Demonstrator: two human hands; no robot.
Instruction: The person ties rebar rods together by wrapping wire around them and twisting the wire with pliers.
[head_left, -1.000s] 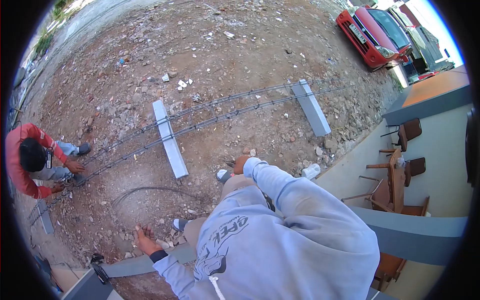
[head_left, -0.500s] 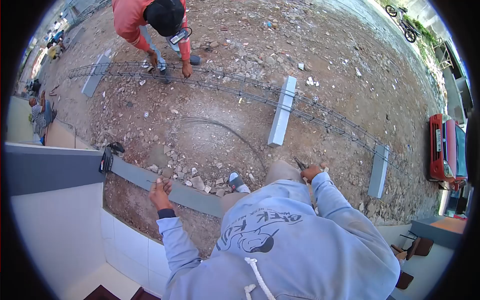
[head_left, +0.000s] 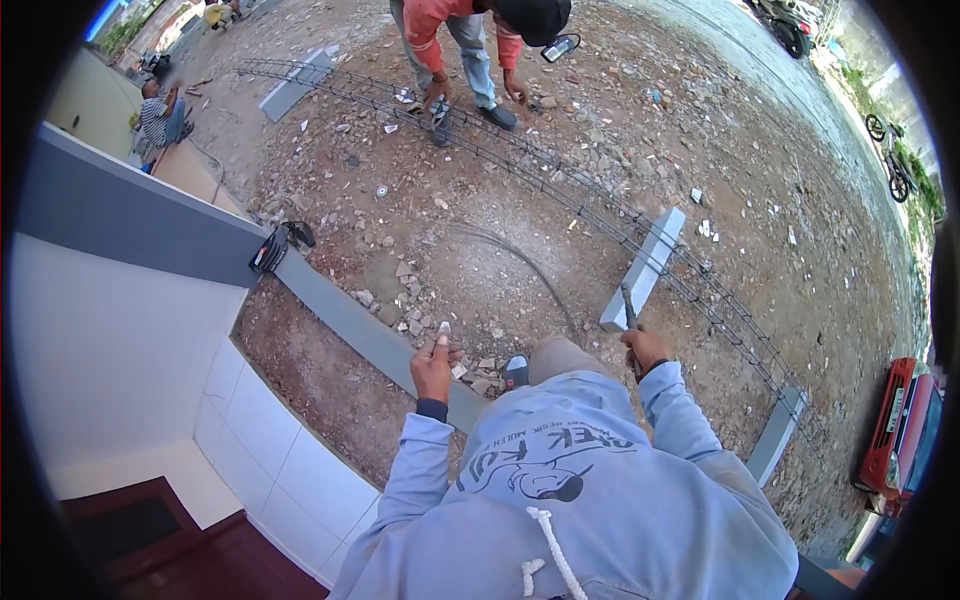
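Right hand clamped on dark tool; left hand curled, grip unclear; rebar frame beyond.

head camera faces forward and down, hands near, ground beyond

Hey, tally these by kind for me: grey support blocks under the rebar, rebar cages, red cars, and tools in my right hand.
Grey support blocks: 3
Rebar cage: 1
Red car: 1
Hand tool in your right hand: 1
Total: 6
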